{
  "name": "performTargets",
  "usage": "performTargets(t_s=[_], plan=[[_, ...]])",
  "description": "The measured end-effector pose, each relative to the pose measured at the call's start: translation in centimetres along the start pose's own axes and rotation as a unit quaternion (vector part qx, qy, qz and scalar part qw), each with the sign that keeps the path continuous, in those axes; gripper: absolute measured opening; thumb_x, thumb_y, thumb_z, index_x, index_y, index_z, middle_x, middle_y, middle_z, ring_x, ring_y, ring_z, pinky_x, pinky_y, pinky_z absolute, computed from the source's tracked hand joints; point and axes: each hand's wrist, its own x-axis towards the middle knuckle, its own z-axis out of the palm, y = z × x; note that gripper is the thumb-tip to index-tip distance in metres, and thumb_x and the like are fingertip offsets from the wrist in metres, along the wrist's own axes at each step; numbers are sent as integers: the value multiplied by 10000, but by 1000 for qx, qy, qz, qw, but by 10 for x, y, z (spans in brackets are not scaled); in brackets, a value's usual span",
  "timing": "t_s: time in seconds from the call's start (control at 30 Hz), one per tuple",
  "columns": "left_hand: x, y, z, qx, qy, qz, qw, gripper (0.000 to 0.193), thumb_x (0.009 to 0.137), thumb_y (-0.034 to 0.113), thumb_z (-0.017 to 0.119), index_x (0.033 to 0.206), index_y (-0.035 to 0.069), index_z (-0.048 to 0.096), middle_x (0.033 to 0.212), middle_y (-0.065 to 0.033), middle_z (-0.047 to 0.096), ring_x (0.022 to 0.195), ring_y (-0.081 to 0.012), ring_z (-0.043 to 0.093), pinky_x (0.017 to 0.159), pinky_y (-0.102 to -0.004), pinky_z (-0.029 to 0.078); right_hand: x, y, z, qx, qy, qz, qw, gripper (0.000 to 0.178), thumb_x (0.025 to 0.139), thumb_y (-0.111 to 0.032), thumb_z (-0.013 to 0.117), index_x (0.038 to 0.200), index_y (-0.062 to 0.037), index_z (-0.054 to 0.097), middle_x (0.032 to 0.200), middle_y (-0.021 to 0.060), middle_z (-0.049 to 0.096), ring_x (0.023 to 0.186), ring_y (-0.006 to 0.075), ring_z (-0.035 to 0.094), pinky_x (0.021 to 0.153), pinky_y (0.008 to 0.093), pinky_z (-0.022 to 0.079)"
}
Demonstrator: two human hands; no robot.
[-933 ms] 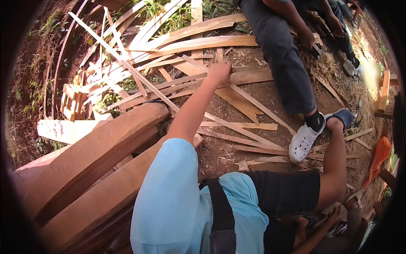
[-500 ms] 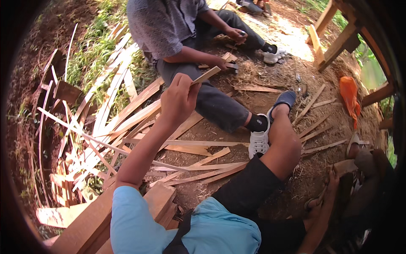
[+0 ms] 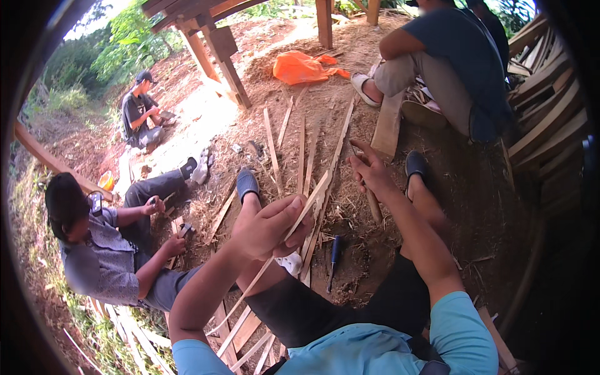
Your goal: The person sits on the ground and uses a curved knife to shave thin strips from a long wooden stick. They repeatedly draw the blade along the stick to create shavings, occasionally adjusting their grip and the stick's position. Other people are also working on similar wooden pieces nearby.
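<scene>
My left hand (image 3: 272,230) is closed around a long thin wooden strip (image 3: 317,190). One end points up and away to the right, while the narrow tail bends down below my wrist. A short distance to the right, my right hand (image 3: 373,174) is closed, apart from the strip. From under it a brown wooden handle (image 3: 374,207) sticks down, and a slim dark tip shows by the index finger; the tool's exact kind is unclear. On the soil between my legs lies a blue-handled screwdriver (image 3: 335,255).
Several wooden strips (image 3: 302,150) lie on the ground ahead. A seated person (image 3: 106,237) works at the left, another (image 3: 450,69) sits at the far right by stacked boards (image 3: 556,119). An orange plastic bag (image 3: 300,67) lies near a timber frame (image 3: 215,59). A board (image 3: 389,128) slants ahead.
My view has swung to the right. My left hand, raised far out at the left before, is now in front of me with a strip; my right hand has come toward it from the lower right.
</scene>
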Motion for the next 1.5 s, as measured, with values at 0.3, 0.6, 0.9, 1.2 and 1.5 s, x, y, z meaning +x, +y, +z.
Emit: performTargets(t_s=[0.3, 0.6, 0.9, 1.2, 1.5], plan=[[78, -28, 4, -157, 49, -93, 982, 404, 971, 505, 358, 859, 123, 424, 511, 48, 320, 345, -45, 293, 320, -184, 232, -13, -25, -19, 11, 6, -117, 993, 356, 960, -125, 490, 1311, -123, 431, 865, 20, 525, 523, 41, 482, 408, 199, 396], [80, -48, -26, -413, -1, -113, 904, 401, 995, 448, 327, 960, 75, 468, 583, 9, 387, 358, -55, 331, 307, -172, 274, -3, -14, -10, -83, -58, -53, 993, 399, 1010, -228, 371, 1388, -121, 300, 1029, 92, 579, 705, 90, 606, 468, 190, 492], [66, -63, -7, -199, 175, -17, 964, 183, 945, 196, 509, 1097, 96, 482, 778, -102, 603, 446, -161, 565, 387, -214, 437, -13, -7, 11, -258, -63, -173, 948, 349, 969, -113, 431, 1315, -119, 385, 1036, 130, 608, 753, 212, 637, 635, 314, 510], [100, 3, -15, -24, 216, 23, 976, 390, 971, 401, 425, 871, 48, 556, 636, -52, 559, 425, -139, 535, 381, -228, 424, -9, -10, 26, -336, 49, -322, 884, 346, 928, -64, 483, 1263, -138, 435, 981, 134, 565, 781, 320, 623, 649, 411, 500], [124, -12, -17, -139, 169, 56, 974, 339, 982, 300, 343, 870, 57, 550, 555, 34, 393, 309, -65, 350, 277, -186, 273, -2, -22, 17, -312, 70, -340, 884, 346, 896, -71, 535, 1229, -145, 476, 910, 118, 520, 722, 304, 606, 590, 407, 494]])
